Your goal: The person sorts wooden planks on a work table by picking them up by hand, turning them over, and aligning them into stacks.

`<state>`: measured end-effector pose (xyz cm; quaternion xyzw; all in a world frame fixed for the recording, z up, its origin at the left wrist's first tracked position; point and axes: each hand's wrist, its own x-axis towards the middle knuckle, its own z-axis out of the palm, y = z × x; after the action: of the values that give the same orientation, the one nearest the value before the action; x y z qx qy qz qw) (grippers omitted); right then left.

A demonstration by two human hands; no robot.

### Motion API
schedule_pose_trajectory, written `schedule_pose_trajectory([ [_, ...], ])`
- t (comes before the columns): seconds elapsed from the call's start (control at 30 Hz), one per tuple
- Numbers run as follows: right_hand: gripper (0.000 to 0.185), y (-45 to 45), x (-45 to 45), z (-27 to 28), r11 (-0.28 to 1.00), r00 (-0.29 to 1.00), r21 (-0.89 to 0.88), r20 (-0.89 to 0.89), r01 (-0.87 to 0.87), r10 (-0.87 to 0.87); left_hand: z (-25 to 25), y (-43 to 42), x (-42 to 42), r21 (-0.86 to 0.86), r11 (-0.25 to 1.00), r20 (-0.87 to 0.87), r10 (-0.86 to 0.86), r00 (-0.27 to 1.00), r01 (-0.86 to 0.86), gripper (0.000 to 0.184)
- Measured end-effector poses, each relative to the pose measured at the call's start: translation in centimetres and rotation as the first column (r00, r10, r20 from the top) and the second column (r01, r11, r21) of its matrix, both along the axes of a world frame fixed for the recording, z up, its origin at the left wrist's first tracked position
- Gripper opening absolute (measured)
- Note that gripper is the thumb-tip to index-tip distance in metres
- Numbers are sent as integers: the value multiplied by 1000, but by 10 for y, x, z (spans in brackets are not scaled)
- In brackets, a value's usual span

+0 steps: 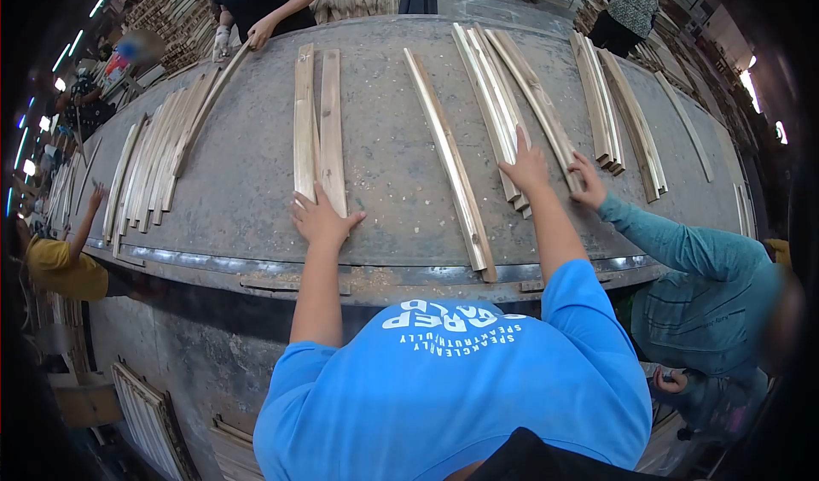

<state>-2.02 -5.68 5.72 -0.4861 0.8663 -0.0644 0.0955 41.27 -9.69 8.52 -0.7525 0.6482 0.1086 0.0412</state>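
My left hand (324,218) lies with fingers spread over the near ends of two wooden slats, a left slat (304,122) and a right slat (332,131), which lie side by side with a narrow gap. My right hand (527,169) is open too, its fingers stretched over the near part of a bundle of slats (488,97). Between my hands lies another pair of slats (444,152), running at a slant to the table's near edge. A co-worker's hand (587,182) touches the near end of a knotty slat (537,101), just right of my right hand.
Scratched metal table (384,182) with scattered wood chips. Further slat bundles lie at the right (601,97) and left (162,157). Across the table a person in black (260,3) holds a slat's far end. A person in a teal sleeve (682,238) stands close at my right.
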Motion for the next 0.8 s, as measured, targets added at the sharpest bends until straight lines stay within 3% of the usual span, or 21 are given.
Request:
schedule_pose_trajectory([
  [0.03,106,-2,3,-2,1000,1000,2,1,-2,2,-4,0,4,-5,999,-5,-50,999,50,123],
  [0.07,103,1,6,-7,998,992,-69,-126,7,-15,-7,-3,12,6,999,-4,-49,999,49,123],
  [0.13,89,15,23,-3,980,960,-197,-275,0,-55,-15,-13,41,7,998,-250,-59,966,63,117],
  [0.17,89,21,31,-8,982,959,-189,-282,-10,-44,-19,-14,53,15,998,-257,-49,965,55,117],
  [0.23,80,36,46,-19,834,978,-523,3,-177,210,-23,-14,72,-101,991,-391,-123,912,90,111],
  [0.27,75,47,65,-11,821,915,-533,194,-205,355,-13,-6,75,-140,985,-422,-150,894,98,104],
  [0.3,76,61,91,4,859,900,-458,238,-227,364,-16,-2,79,-134,987,-427,-141,893,91,104],
  [0.37,78,81,127,11,889,885,-381,279,-255,373,-20,1,93,-168,981,-541,-177,822,101,85],
  [0.4,80,86,139,10,903,883,-306,267,-302,386,-33,-3,103,-169,981,-542,-176,822,98,85],
  [0.43,83,91,143,10,910,881,-229,255,-346,399,-56,-11,115,-241,966,-510,-207,835,92,72],
  [0.57,87,90,137,-14,884,853,-343,303,-317,424,-54,-6,121,-348,937,-376,-155,914,16,44],
  [0.67,86,90,135,-18,875,838,-371,328,-310,435,-32,9,106,-371,924,-309,-28,951,-94,50],
  [0.8,85,90,133,-17,876,846,-374,319,-303,428,-28,21,93,-350,936,-155,-19,988,-37,66],
])
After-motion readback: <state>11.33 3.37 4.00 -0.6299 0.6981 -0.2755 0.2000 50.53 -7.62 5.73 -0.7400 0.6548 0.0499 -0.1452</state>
